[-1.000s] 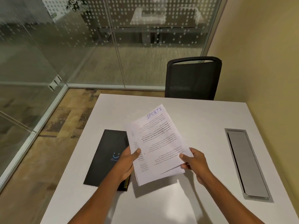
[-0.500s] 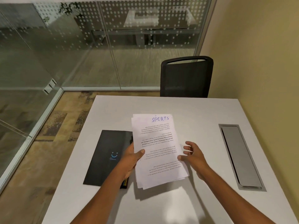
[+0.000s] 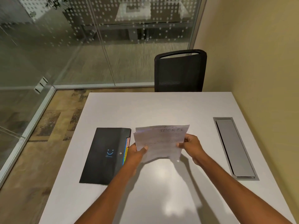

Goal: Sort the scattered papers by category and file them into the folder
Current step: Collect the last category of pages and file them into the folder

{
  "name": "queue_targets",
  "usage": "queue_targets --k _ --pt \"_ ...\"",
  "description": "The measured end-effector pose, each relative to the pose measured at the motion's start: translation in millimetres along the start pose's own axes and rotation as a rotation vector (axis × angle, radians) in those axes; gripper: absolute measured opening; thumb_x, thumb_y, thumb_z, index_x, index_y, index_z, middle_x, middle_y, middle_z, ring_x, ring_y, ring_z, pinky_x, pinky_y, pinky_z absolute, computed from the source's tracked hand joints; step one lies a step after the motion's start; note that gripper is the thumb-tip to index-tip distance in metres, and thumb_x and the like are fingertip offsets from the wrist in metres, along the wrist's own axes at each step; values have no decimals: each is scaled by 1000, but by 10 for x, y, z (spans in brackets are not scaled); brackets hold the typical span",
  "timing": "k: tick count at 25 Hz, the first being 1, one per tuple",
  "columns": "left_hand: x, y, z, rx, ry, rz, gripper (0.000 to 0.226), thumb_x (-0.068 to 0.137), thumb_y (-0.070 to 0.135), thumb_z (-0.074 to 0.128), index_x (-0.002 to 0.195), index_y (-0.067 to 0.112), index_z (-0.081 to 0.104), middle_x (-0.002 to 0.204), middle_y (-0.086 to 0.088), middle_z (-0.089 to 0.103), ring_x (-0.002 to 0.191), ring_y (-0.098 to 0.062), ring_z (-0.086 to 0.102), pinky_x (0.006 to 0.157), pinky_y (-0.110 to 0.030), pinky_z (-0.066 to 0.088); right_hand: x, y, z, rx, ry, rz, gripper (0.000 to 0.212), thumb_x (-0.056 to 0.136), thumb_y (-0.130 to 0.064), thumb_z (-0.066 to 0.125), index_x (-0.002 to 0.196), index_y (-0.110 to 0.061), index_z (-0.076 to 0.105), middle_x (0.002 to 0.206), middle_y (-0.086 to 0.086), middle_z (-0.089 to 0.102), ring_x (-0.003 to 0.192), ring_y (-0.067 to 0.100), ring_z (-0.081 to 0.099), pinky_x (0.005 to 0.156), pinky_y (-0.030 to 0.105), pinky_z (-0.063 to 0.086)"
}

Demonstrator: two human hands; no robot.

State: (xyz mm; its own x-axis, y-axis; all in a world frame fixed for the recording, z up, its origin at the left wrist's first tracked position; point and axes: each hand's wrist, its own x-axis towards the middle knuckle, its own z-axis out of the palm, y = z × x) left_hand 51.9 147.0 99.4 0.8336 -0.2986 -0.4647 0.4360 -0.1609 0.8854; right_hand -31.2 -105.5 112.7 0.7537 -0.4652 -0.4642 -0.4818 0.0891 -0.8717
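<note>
1. Holding: both hands carry the stack of papers lifted off the table, above its middle. The top sheet is headed "SPORTS" in pen.
2. The left hand pinches the stack's lower left edge, thumb on top. The right hand pinches the right edge, fingers curled behind.
3. Step in hand, by my reading: squaring or checking one sorted category before filing. The sheets are motion-blurred, so I cannot tell how many there are or whether the edges sit flush.
4. The folder lies flat and closed, just left of the left hand. Coloured tabs show along its right edge.
5. The next move likely calls for one hand to let go and open the folder. That hand then finds the matching tab, and the stack slides in edge-first without fanning.
6. Room: working space lies between the folder and the cable hatch, which is well apart on the right. The chair stands beyond the far edge. The folder's near left corner sits near the table's left edge, so a cover swung leftward may overhang.
</note>
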Motion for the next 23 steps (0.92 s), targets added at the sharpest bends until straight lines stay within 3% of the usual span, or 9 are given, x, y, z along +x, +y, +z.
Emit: queue_targets --k 3,7,12,23 --pt "27 -137 138 -18 38 7 29 100 7 71 120 28 72 110 14 80 104 -8 74 90 -24 57 -39 98 56 -2 41 -13 44 89 18 64 99 -22 79 94 -8 83 87 7 78 73 24 59" --pt "19 -221 223 -41 58 -25 27 98 9 75 114 31 71 107 13 80 101 -9 74 79 -20 56 -27 223 96 72 55 47 39 86 16 72 109 -15 77 106 3 82 100 22 78 77 31 61" --pt "19 -234 289 -51 70 -42 26 102 11 71 117 32 69 112 11 78 103 -8 70 83 -25 56 -51 252 156 151 121 62 36 82 16 74 101 -14 78 98 4 82 90 22 76 85 44 62" --pt "60 -307 312 -17 45 -62 29 101 16 73 128 28 70 119 4 80 114 -17 72 92 -29 56 17 367 124 174 75 58 30 72 20 75 99 9 66 83 11 68 78 21 63 69 31 50"
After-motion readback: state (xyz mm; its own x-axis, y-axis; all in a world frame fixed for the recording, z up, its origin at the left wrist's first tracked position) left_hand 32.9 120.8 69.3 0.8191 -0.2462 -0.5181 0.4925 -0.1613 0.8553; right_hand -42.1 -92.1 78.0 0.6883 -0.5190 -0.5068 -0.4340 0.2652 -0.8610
